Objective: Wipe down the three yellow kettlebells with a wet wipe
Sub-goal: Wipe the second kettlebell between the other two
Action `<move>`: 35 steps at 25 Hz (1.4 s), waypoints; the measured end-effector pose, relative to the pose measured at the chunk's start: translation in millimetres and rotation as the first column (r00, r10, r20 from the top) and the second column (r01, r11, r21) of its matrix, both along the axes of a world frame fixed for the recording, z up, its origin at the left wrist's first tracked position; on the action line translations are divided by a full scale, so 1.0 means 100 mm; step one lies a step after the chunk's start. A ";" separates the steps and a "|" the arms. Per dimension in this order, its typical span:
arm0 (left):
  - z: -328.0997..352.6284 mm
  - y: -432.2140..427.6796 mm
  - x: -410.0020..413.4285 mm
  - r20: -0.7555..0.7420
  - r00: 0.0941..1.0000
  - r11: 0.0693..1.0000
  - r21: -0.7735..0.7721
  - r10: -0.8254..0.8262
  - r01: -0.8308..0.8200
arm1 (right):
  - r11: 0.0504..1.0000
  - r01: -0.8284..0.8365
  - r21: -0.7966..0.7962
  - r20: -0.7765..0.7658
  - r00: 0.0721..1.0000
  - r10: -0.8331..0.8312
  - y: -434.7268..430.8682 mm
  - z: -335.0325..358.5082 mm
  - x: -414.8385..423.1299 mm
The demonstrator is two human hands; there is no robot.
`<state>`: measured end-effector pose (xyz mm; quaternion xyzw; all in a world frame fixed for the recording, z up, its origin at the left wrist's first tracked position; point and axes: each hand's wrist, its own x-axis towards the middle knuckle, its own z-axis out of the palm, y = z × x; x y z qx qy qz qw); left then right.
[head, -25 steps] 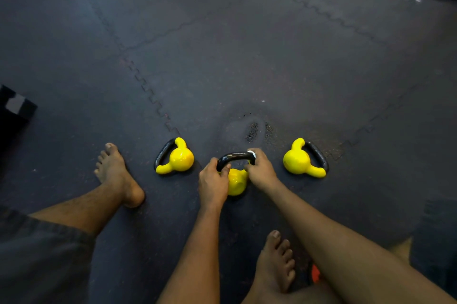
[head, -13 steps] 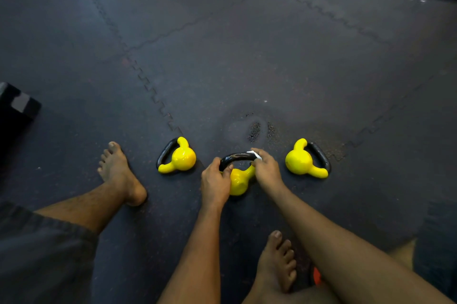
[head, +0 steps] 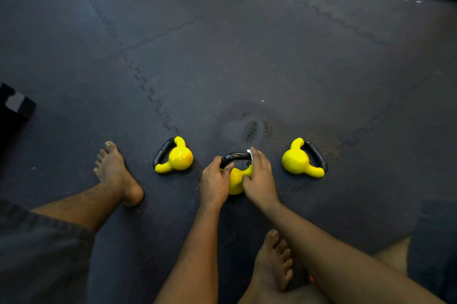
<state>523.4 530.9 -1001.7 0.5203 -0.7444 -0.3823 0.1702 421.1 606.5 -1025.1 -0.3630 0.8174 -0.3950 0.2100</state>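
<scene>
Far left, a black block (head: 14, 105) sits at the edge of the floor mat (head: 222, 56), then my bare left foot (head: 116, 172), then the left kettlebell (head: 176, 157) lying on its side, black grip turned outward, nobody touching it. Now the action: my left hand (head: 214, 181) grips the middle kettlebell (head: 235, 180) at the left end of its black handle (head: 235, 156), fingers curled round, thumb hooked over the bar, bracing it on the floor between my legs. My right hand (head: 259, 180) wraps the handle's right end with the wet wipe (head: 249, 155) pinched under the fingers; only a white sliver pokes out on top. Out to the right, the right kettlebell (head: 298, 159) lies on its side too, grip outward, apart from my hands. I reckon the way to do this well is to hold the bell firm with the left, draw the wipe along the whole bar, down each yellow horn and round the ball, then roll it over for the underside, turning the wipe to a fresh face as it dirties. Markings? None I can read: no brand, no weight figure, no label on any of the three from this angle.
</scene>
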 end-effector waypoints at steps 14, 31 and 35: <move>-0.07 -0.02 0.03 -0.043 0.999 1.000 0.001 -0.029 0.029 | 0.977 0.134 -0.165 0.085 0.989 -0.122 0.17 -0.05 0.06; -0.09 -0.05 0.00 0.017 0.990 0.988 -0.057 -0.140 0.141 | 0.991 -0.101 0.086 -0.090 0.990 0.109 0.13 0.07 -0.50; -0.10 -0.06 0.07 -0.022 0.989 0.988 -0.050 -0.147 0.146 | 0.862 -0.443 0.247 0.079 0.896 0.437 0.04 0.30 -0.89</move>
